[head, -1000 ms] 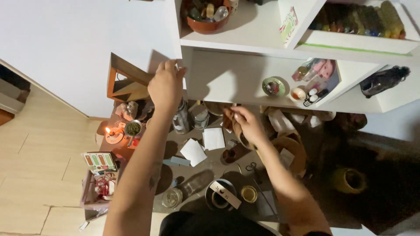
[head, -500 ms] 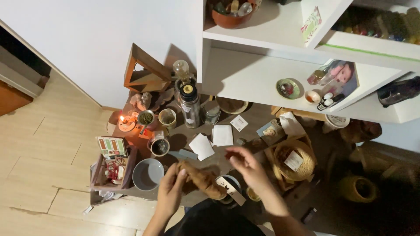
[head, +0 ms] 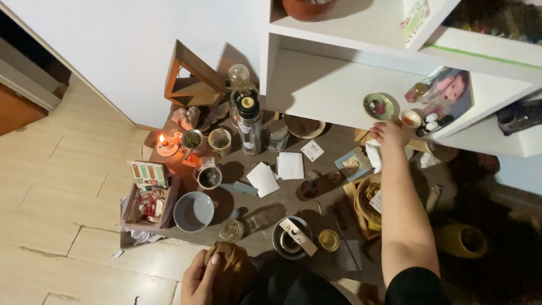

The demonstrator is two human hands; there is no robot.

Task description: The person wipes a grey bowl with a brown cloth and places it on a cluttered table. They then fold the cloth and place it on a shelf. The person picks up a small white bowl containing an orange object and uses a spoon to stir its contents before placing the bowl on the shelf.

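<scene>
My left hand (head: 204,277) is closed on a brown, soft, crumpled cloth pouch (head: 228,270), held off the near edge of the low dark wooden table (head: 271,203), just over my lap. Pouch looks matte, plain. Just past it on the near edge: small round gold-lidded jar (head: 231,230), grey round bowl (head: 193,211), dark round tin with a white label strip (head: 292,236). Mid-table: two white paper squares (head: 278,171) with bare wood around them, the only open patch. My right hand (head: 390,133) is stretched to the far right edge under the white shelf (head: 339,90), fingers curled on white crumpled paper (head: 374,156); grip unclear. Far left corner: lit orange candle (head: 166,146).
</scene>
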